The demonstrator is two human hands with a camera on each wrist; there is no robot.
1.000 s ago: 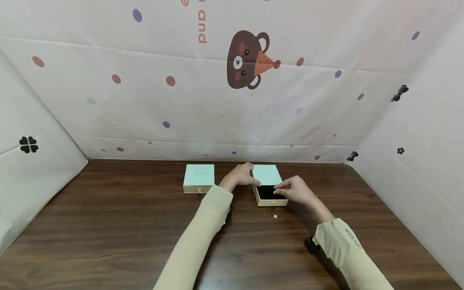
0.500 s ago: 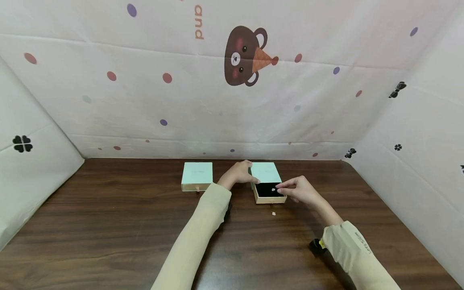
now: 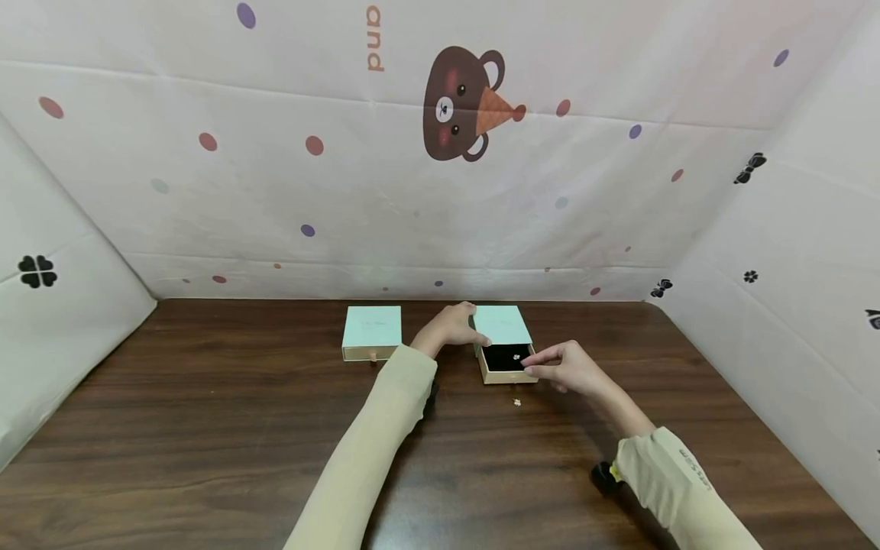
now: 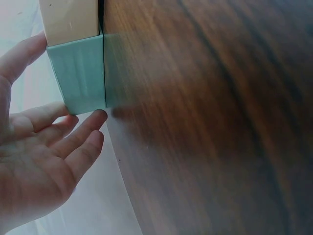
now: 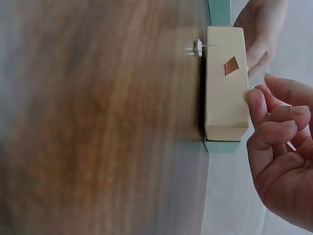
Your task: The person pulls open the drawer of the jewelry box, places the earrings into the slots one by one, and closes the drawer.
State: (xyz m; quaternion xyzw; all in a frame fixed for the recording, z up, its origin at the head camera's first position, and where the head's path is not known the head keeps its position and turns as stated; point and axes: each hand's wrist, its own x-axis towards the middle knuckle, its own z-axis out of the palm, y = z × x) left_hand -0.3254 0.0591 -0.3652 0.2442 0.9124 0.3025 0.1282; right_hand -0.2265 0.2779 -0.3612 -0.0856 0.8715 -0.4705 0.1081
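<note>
A mint-green jewelry box (image 3: 501, 324) has its cream drawer (image 3: 510, 377) pulled partway out, with black lining inside. My left hand (image 3: 451, 324) holds the box's left side. In the left wrist view its thumb lies along one face and its fingers reach the rear end of the box (image 4: 78, 73). One small stud earring (image 3: 517, 357) lies on the black lining. My right hand (image 3: 569, 369) is at the drawer's right edge, its fingers loosely bent and nothing visible between them. On the table before the drawer sits another stud earring (image 3: 517, 402), its thin post showing in the right wrist view.
A second mint-green box (image 3: 372, 327), closed, stands to the left on the dark wood table (image 3: 206, 428). Behind the table hangs a white printed cloth (image 3: 385, 183), with similar cloth on both sides.
The right hand let go of a stud earring, which now lies on the drawer's lining. That hand drew back slightly to the right. The left hand stayed on the box; the view shifted a little.
</note>
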